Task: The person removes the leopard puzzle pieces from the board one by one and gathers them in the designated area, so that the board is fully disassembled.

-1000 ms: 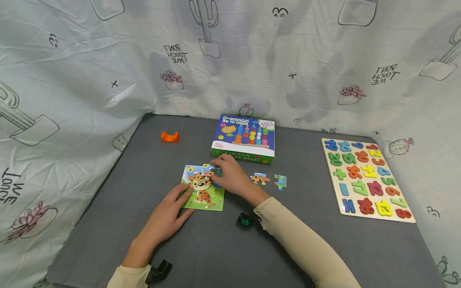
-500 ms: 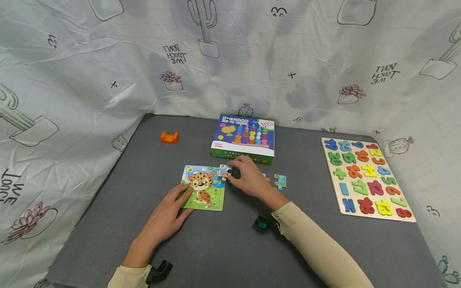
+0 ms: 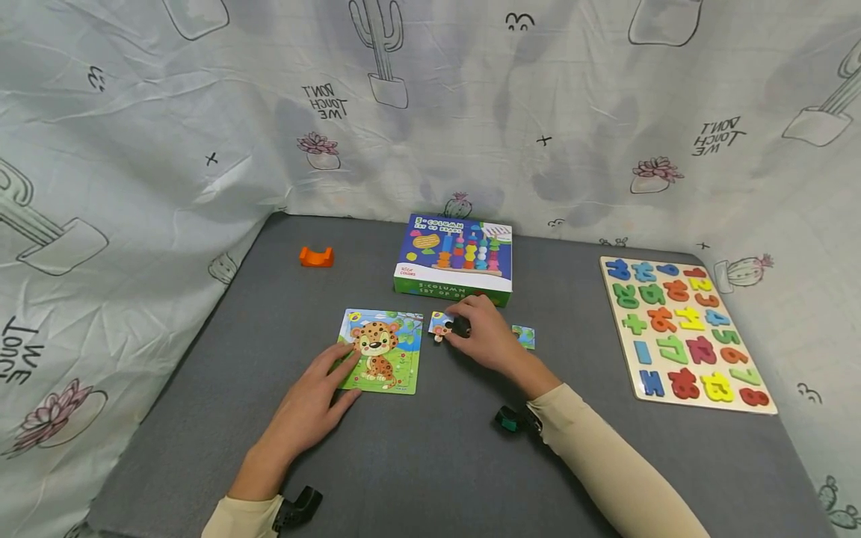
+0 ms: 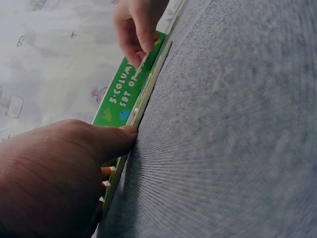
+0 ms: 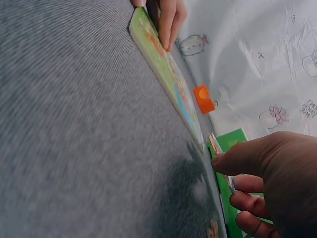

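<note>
My right hand [image 3: 494, 336] pinches a jigsaw piece [image 3: 439, 321] between thumb and fingertips, just right of the puzzle board; in the right wrist view this piece [image 5: 218, 151] appears edge-on above the table. The leopard puzzle board [image 3: 400, 366], square with a green and blue picture, lies flat on the table. On its left side rest the fingers of my left hand [image 3: 306, 407], with the thumb at the near edge. Another blue and green jigsaw piece [image 3: 525, 336] shows beyond the right hand, which partly covers it.
Behind the puzzle stands a bead set box [image 3: 464, 250]. An orange plastic part [image 3: 316, 258] lies at the back left. At the right is a board of coloured letters and numbers [image 3: 662, 402]. A printed curtain [image 3: 457, 112] hangs along the table's back.
My right hand has moved right, carrying the jigsaw piece from over the leopard board to the board's right side. It now covers one of the loose pieces. The left hand has stayed put.
</note>
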`<state>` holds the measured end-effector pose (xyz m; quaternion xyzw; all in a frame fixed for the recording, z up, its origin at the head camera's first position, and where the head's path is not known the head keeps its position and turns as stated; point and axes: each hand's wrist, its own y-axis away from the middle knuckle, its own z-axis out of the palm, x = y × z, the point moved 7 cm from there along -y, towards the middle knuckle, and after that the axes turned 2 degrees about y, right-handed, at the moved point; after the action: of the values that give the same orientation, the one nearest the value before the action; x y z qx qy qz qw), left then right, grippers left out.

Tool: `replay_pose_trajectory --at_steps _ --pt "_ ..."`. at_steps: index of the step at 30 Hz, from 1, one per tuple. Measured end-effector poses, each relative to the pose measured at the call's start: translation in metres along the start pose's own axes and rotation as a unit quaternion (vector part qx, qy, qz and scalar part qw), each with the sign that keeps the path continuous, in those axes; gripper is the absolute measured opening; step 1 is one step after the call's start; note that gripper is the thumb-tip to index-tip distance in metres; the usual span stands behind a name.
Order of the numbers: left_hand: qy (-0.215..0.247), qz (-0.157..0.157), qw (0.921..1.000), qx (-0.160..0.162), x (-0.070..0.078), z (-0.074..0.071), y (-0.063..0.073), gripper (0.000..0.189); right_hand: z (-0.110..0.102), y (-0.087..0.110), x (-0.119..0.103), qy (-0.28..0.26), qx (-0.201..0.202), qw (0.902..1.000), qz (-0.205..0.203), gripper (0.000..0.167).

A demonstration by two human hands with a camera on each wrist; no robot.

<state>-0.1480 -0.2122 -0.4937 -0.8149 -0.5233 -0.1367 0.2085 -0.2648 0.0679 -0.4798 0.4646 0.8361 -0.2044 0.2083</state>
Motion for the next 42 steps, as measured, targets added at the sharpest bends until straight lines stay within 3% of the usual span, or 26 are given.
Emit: replay_pose_trajectory --at_steps 15,24,31,42 --pt "0.007 -0.017 0.9998 -0.012 0.001 -0.001 0.001 0.066 0.004 0.0 0.005 0.023 -0.025 0.9994 -0.003 0.04" --pt "0.006 -0.01 0.9999 -0.002 0.001 -0.001 0.001 0.066 0.004 -0.002 0.007 0.037 -0.027 0.9989 -0.01 0.04" --pt "-0.009 -0.001 0.9999 0.012 0.003 -0.003 0.001 0.066 0.002 -0.003 -0.01 0.023 -0.018 0.9993 -0.023 0.039" --pt "-0.02 -0.014 0.9997 -0.006 0.005 -0.002 0.0 0.064 0.02 -0.007 -0.041 -0.004 -0.047 0.9975 -0.052 0.044"
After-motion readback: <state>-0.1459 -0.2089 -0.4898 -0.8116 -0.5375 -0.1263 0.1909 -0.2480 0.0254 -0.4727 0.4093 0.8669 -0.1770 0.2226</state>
